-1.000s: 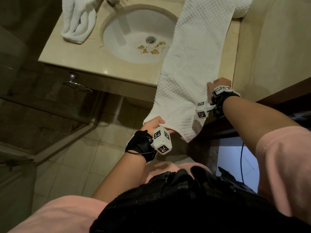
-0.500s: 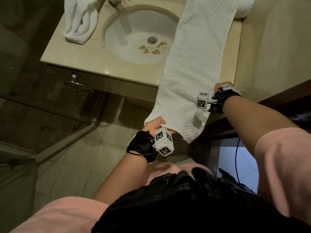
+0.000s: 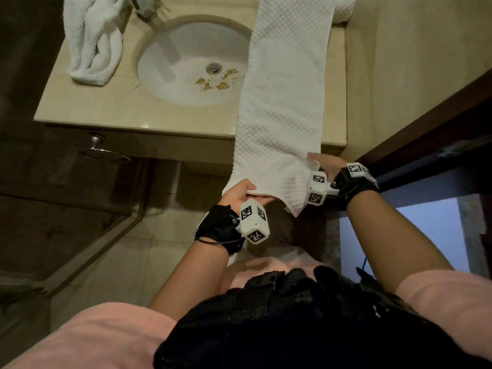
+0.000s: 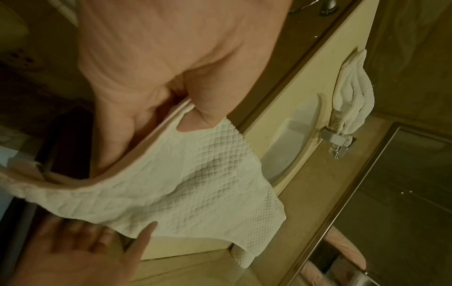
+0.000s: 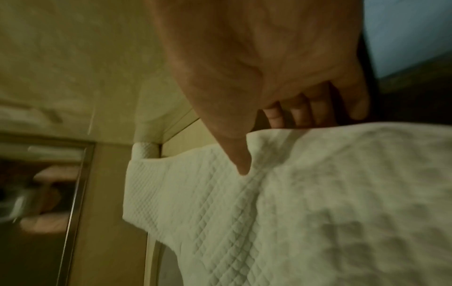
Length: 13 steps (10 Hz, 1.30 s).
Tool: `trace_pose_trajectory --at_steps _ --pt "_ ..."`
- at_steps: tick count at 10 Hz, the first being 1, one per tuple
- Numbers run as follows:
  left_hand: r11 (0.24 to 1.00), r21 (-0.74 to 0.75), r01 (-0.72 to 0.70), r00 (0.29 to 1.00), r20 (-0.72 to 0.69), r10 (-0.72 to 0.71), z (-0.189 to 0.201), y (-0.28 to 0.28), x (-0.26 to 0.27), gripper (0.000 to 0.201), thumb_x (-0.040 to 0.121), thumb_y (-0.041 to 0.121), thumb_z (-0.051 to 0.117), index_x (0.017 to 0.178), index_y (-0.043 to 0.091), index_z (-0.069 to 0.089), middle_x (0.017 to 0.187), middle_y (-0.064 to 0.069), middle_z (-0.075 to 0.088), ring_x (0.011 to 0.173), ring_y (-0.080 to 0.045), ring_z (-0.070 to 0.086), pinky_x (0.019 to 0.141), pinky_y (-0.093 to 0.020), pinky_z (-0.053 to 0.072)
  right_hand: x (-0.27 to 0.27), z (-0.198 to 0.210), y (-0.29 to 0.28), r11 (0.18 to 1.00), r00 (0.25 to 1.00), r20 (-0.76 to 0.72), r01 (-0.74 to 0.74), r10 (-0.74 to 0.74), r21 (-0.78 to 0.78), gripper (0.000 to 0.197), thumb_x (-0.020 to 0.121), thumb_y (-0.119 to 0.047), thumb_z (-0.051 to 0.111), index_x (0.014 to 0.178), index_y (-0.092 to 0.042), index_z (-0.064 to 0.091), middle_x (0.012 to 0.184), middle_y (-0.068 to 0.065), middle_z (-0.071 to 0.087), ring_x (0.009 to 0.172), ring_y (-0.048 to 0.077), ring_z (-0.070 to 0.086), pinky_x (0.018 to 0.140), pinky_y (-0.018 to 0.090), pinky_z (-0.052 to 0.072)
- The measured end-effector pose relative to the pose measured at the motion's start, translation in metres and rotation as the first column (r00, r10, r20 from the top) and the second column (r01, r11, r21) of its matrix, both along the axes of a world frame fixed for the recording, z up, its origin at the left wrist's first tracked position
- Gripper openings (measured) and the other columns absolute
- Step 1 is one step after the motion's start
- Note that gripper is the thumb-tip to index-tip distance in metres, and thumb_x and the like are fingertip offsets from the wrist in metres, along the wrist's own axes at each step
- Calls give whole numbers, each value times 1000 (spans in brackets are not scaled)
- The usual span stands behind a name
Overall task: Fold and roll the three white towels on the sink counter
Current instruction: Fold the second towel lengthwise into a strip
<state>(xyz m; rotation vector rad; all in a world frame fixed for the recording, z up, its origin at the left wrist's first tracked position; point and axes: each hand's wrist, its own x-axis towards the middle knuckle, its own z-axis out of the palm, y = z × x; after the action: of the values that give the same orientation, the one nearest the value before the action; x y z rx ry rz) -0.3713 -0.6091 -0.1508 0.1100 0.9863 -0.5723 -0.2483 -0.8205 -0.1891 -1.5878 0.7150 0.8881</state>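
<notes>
A long white waffle towel (image 3: 282, 89) lies along the right side of the sink counter (image 3: 106, 110), and its near end hangs over the front edge. My left hand (image 3: 239, 191) pinches the lower left corner of the towel (image 4: 208, 183), thumb on top. My right hand (image 3: 319, 162) holds the right edge near the lower corner, thumb on top of the towel (image 5: 318, 193) and fingers underneath. A crumpled white towel (image 3: 93, 43) lies at the back left of the counter. A rolled white towel (image 3: 343, 9) sits at the back right corner.
The white basin (image 3: 186, 62), with brown specks near its drain, is left of the spread towel, and the faucet (image 3: 143, 9) is behind it. A metal ring (image 3: 103, 153) hangs under the counter. A beige wall (image 3: 399, 62) and a dark door frame (image 3: 426, 115) close the right side.
My right hand has slid down the towel's right edge toward me and now holds it near the lower corner. My left hand has kept its pinch on the left corner.
</notes>
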Motion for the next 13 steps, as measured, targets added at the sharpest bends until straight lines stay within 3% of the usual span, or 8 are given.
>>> trace_pose_trajectory --at_steps 1,2,3,4,6,9,11,13 --pt "998 -61 -7 999 50 10 7 0 1 42 74 -12 25 103 -25 52 121 -42 51 130 -49 34 113 -58 21 -44 -2 -2 917 959 -279 150 -44 369 48 90 -39 59 130 -12 57 124 11 63 103 26 66 91 39 53" --pt "998 -61 26 997 75 -22 7 2 1 43 77 -10 24 102 -27 54 118 -45 50 131 -50 33 113 -58 20 -75 -6 -3 806 935 -348 253 -62 536 43 94 -33 56 131 -11 57 132 9 58 122 25 55 104 42 44" --pt "998 -26 59 996 67 -57 7 7 1 40 76 -11 26 107 -21 49 124 -40 49 130 -50 35 114 -57 21 -90 8 4 849 944 -324 220 -62 481 26 84 -23 68 102 -5 73 100 12 73 85 21 71 77 31 59" --pt "975 166 145 982 98 -162 11 16 -3 33 84 -11 32 110 -8 52 121 -32 56 123 -47 47 109 -55 34 -93 16 0 954 977 -173 166 -124 251 27 94 -23 56 76 -8 69 55 1 68 44 10 64 44 18 50" --pt "924 343 172 967 122 -225 0 42 0 37 89 -3 50 125 2 52 124 -20 61 112 -34 61 94 -47 51 -97 8 -4 994 995 29 96 -98 58 10 91 -24 63 88 -20 54 50 -12 66 43 2 63 42 17 52" --pt "668 639 381 818 104 -566 5 71 6 7 95 2 48 90 3 52 62 -11 64 49 -14 63 63 -32 60 -107 15 -8 991 992 -22 124 -123 51 10 93 -20 58 86 -16 54 47 -8 65 47 8 65 40 17 50" --pt "724 628 286 784 280 -553 7 73 10 9 94 2 46 93 5 55 60 -9 61 52 -15 61 66 -32 60 -100 27 -19 984 992 -87 105 -93 145 23 97 -12 49 76 -4 50 45 3 53 38 10 52 36 19 42" --pt "682 656 323 626 392 -674 17 78 12 26 88 -2 58 114 -6 59 101 -10 72 90 -14 70 87 -23 55 -98 32 -21 984 982 75 174 -171 -31 32 88 2 62 103 -15 39 79 14 50 41 12 48 37 19 43"
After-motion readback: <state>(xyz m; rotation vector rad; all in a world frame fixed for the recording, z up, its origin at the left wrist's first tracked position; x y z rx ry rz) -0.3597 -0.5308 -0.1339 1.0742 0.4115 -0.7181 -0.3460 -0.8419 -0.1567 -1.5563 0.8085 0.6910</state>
